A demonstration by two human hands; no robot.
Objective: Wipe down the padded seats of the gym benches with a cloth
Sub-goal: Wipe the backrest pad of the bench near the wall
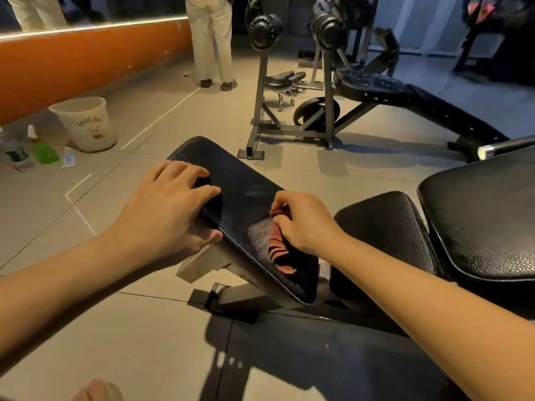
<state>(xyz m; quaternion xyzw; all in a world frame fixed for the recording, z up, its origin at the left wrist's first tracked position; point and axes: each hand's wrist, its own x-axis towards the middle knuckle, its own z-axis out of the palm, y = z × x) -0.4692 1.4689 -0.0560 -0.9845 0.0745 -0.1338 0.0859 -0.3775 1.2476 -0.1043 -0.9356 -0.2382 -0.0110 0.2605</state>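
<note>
A black padded bench seat [240, 180] tilts up in front of me. My left hand [168, 209] grips its left edge, fingers on top and thumb under the rim. My right hand [301, 224] holds a crumpled reddish cloth [279, 247] against the seat's near right part. A damp-looking patch shows on the pad beside the cloth. To the right lie a second black pad [388, 230] and a larger one [486, 215].
A cream bucket [86, 123], a green spray bottle [40, 149] and a water bottle [17, 154] stand on the tiled floor at left. A weight rack [292, 82] and an incline bench [405, 94] are behind. A person in light trousers [211, 39] stands at the back.
</note>
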